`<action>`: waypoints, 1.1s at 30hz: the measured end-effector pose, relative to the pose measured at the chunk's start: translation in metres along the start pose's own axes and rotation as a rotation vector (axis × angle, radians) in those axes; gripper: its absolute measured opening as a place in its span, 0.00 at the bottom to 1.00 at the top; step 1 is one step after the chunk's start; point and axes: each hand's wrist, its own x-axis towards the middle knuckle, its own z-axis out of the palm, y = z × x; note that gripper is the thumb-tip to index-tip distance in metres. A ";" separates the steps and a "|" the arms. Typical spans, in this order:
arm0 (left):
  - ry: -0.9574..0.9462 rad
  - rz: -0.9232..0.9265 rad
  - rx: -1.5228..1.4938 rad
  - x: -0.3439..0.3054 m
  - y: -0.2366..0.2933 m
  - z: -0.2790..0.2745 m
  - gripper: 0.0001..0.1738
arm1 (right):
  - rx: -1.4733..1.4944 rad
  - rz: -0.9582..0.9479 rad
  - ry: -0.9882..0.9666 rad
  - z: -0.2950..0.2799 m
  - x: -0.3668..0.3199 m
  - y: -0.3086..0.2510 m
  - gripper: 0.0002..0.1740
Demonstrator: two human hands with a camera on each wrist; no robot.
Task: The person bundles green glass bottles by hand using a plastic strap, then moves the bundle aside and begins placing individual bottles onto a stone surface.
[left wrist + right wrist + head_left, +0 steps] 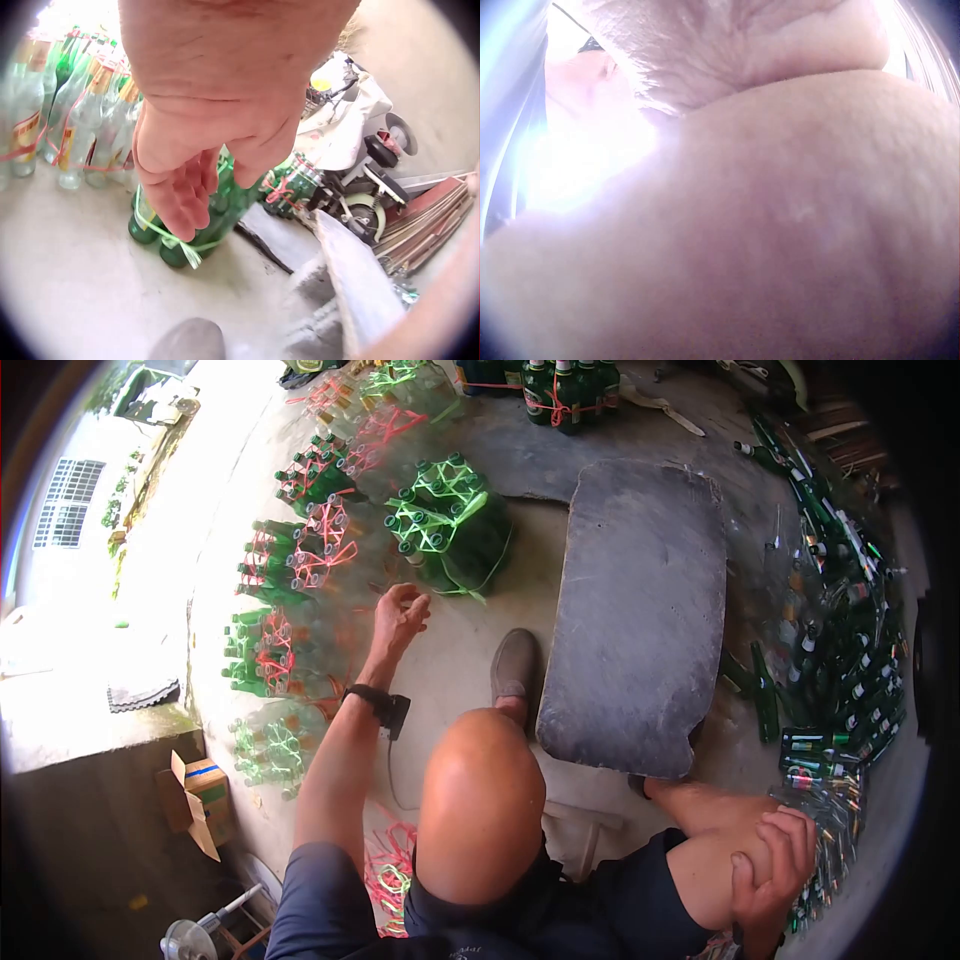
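My left hand (402,616) hovers just short of a bundle of green bottles (462,548) tied with light green plastic string (440,542). Its fingers hang loosely bent and hold nothing. In the left wrist view the hand (217,105) overlaps the bundle, whose string knot (184,251) shows below the fingertips. My right hand (778,865) rests on my right knee, fingers draped over the skin; the right wrist view is filled by that leg (780,225) and part of the hand (742,45).
Bundles of bottles tied in pink string (320,540) line the left side. A dark slab (640,610) stands between my legs, right of my shoe (515,665). Loose green bottles (850,660) pile up at right. An open carton (205,795) and loose string (390,865) lie nearer.
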 end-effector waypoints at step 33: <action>-0.307 0.052 -0.435 -0.311 0.149 -0.049 0.20 | 0.014 -0.146 0.444 0.022 -0.026 0.002 0.20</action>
